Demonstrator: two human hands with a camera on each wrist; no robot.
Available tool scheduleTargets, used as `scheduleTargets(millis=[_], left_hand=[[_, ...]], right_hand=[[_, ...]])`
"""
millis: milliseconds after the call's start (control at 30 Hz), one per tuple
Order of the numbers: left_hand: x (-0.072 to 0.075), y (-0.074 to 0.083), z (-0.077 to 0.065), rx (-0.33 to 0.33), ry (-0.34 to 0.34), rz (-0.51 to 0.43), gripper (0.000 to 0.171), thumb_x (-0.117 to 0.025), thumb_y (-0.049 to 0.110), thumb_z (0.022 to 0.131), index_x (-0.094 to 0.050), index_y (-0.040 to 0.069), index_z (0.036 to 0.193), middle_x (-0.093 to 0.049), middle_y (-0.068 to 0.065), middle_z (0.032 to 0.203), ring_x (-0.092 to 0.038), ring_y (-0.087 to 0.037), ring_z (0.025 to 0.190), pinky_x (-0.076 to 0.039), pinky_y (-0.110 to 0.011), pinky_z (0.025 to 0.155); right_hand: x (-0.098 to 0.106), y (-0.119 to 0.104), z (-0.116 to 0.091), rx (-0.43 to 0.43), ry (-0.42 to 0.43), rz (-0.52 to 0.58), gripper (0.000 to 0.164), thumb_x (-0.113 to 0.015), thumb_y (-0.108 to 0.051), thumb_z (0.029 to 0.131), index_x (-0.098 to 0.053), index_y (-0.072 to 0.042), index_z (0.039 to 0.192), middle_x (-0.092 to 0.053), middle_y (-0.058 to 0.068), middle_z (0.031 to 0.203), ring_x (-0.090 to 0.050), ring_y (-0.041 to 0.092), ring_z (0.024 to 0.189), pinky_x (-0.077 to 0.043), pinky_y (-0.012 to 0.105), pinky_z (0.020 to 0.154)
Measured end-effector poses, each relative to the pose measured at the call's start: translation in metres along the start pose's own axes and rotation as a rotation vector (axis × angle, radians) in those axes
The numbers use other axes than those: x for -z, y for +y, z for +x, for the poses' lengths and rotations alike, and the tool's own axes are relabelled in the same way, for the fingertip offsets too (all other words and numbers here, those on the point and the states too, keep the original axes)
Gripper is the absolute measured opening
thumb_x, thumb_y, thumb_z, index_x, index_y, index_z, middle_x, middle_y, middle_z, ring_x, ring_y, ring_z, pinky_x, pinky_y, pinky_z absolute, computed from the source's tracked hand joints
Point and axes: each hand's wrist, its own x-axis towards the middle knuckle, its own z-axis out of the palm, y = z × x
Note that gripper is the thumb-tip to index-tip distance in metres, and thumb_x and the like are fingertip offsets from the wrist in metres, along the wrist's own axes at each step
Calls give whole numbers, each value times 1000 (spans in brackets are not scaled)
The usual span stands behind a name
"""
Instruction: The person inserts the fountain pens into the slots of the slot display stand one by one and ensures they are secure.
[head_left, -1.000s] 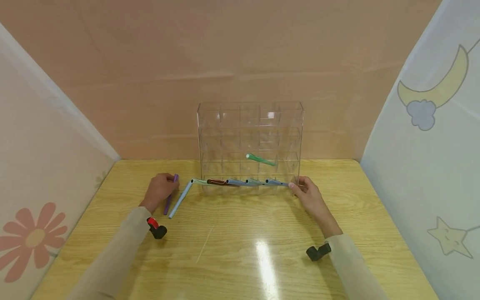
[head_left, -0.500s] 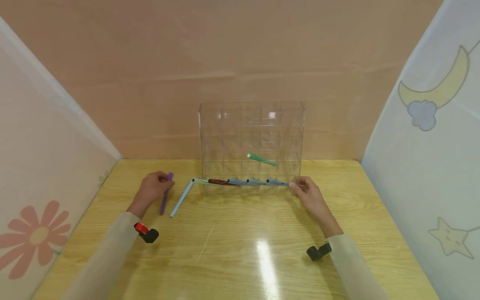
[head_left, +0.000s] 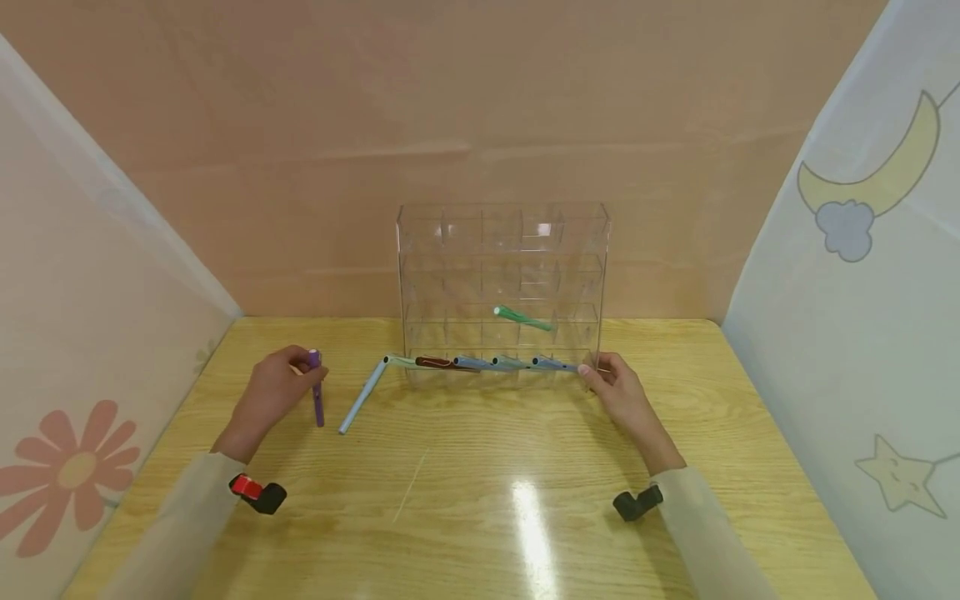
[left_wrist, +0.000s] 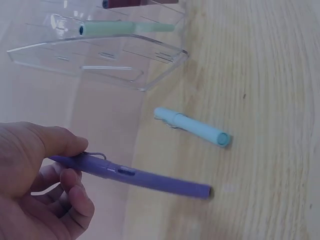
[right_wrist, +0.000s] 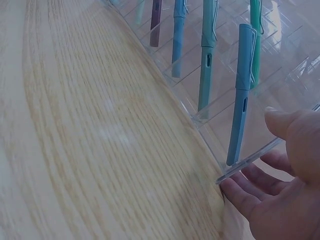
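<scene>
In the head view my left hand pinches a purple pen near its clip end, left of the rack. The left wrist view has the pen's barrel slanting down, its far end close to the table. A light blue pen lies on the wood between that hand and the rack. My right hand grips the lower right side of a clear compartment rack, thumb in front and fingers behind. Pens stand in its bottom row: pale green, dark red and several bluish ones.
A green pen leans in a higher row of the rack. The wooden table ends at a tan back wall. White printed cloths flank it at left and right.
My left hand has moved left with the purple pen, away from the light blue pen, and the purple pen has swung to a different slant. The right hand stays on the rack.
</scene>
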Motion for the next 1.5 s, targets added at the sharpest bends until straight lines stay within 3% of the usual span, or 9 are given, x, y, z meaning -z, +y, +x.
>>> scheduleTargets(millis=[400, 733, 967, 1267, 1500], left_hand=[[22, 15, -10, -67, 119, 3, 35, -69, 29, 104, -66, -4, 115, -69, -23, 109, -61, -24, 83, -47, -27, 58], [36, 27, -18, -52, 164, -16, 36, -66, 34, 106, -64, 0, 117, -66, -17, 106, -54, -20, 74, -42, -28, 54], [48, 42, -22, -84, 195, -25, 38, -66, 35, 106, -65, -1, 117, -65, -18, 106, -52, -19, 73, -41, -28, 53], [54, 63, -14, -127, 235, -30, 37, -67, 37, 105, -66, 2, 117, -65, -15, 100, -53, -21, 75, -40, -29, 53], [56, 87, -9, -134, 224, -74, 42, -66, 46, 105, -66, 6, 118, -64, -12, 98, -54, -22, 78, -42, -28, 55]], right_hand=[[-1, 1, 1, 12, 7, -11, 66, -55, -45, 111, -40, 4, 154, -49, 26, 155, -51, 47, 146, -56, 44, 107], [-2, 0, -1, 5, 6, -9, 69, -54, -46, 111, -39, 4, 155, -46, 27, 158, -48, 48, 148, -51, 58, 114], [-2, -1, -2, -9, 7, -15, 67, -54, -46, 111, -39, 4, 154, -47, 27, 157, -49, 48, 148, -51, 55, 113], [-2, 0, -2, 17, 11, -21, 66, -54, -45, 111, -40, 4, 153, -49, 27, 155, -51, 48, 146, -55, 50, 108], [-1, 2, 0, 14, 15, -19, 66, -55, -45, 111, -41, 4, 153, -49, 26, 154, -51, 48, 146, -53, 53, 110]])
